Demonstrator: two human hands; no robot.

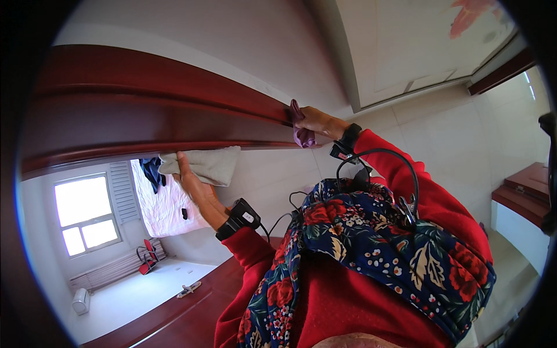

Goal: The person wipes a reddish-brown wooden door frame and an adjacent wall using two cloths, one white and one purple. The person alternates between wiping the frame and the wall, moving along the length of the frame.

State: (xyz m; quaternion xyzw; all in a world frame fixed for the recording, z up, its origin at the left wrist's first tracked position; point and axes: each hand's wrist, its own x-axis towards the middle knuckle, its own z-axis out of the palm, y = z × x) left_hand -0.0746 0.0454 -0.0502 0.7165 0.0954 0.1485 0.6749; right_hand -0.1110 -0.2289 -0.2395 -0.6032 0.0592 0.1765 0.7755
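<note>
A dark red wooden door frame (143, 115) runs across the upper part of the view. My left hand (191, 185) holds a folded pale grey cloth (213, 165) against the frame's lower edge, its thumb lying over the cloth. Further right, my right hand (320, 121) grips a crumpled purple cloth (303, 135), which touches the frame near its right end. Both wrists carry black straps with small devices and cables. The fingers of both hands are partly hidden.
Through the doorway are a bed (161, 209) with a pink cover, a window (85, 213) and a red chair (149, 257). A red wooden door (191, 313) with a handle (189, 289) stands open at lower left. Pale floor tiles (428, 139) extend right, towards a red wooden cabinet (520, 187).
</note>
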